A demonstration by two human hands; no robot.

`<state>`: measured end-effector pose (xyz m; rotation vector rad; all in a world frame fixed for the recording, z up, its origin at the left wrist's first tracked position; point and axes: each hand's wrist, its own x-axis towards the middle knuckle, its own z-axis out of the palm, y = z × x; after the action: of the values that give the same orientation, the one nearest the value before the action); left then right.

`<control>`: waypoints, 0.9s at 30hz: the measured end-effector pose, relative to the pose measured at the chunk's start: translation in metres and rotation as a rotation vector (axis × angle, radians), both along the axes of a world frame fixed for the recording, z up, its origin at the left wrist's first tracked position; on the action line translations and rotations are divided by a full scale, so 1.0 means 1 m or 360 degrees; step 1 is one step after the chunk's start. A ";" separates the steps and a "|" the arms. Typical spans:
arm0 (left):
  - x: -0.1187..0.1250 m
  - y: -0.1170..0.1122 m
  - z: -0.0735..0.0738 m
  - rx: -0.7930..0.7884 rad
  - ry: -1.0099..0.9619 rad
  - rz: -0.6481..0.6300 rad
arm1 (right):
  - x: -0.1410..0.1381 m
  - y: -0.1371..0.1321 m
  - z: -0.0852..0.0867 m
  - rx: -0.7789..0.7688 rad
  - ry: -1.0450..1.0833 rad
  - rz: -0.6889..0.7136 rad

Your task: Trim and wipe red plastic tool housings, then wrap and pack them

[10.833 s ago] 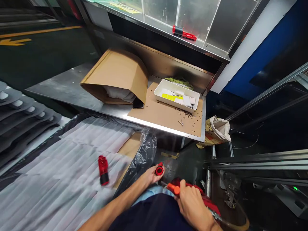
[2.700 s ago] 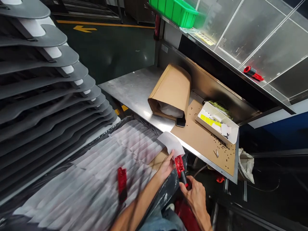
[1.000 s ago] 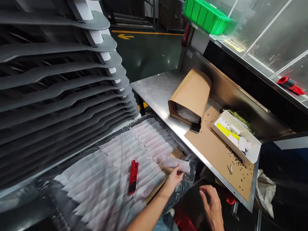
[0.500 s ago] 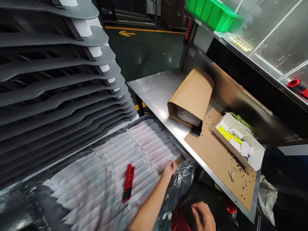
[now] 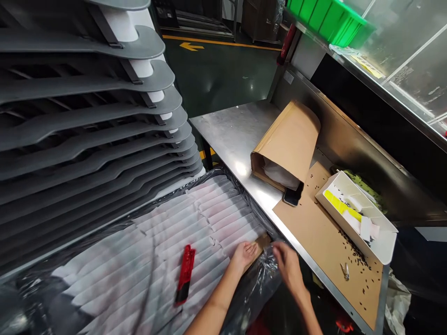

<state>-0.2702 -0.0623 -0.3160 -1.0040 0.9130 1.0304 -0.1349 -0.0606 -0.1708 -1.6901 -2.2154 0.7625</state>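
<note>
Soft white pouches lie in tight overlapping rows inside a box lined with a dark plastic bag. My left hand is at the right end of the rows, its fingers curled in beside a brown cardboard strip. Whatever those fingers hold is hidden. Over the bag's crumpled edge reaches my right hand, fingers bent with thumb and fingertips apart, close to the plastic. On top of the pouches rests a red and black electric screwdriver with a dark cable.
Grey moulded panels are stacked at the left. A steel bench on the right bears a cardboard box, a phone, a white tray and scattered small black parts. A green bin sits on the shelf above.
My right hand has moved up from the lower edge to the plastic near my left hand. The left hand stays near the cardboard strip, its fingers still curled. The view has shifted slightly.
</note>
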 end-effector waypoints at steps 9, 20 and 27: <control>-0.034 -0.051 0.049 0.0245 0.0054 -0.0086 | -0.140 0.242 0.003 0.0300 -0.0404 -0.0025; -0.105 0.032 0.087 0.0973 0.0118 -0.0459 | -0.109 0.150 -0.003 0.0547 -0.0456 0.0602; -0.112 0.064 0.061 0.0829 0.0452 -0.0597 | -0.077 0.037 -0.035 0.0238 -0.0116 0.0379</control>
<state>-0.3823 0.0015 -0.2550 -0.2419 0.9488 1.0253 -0.2121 -0.0232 -0.2061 -1.4230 -2.4867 0.5770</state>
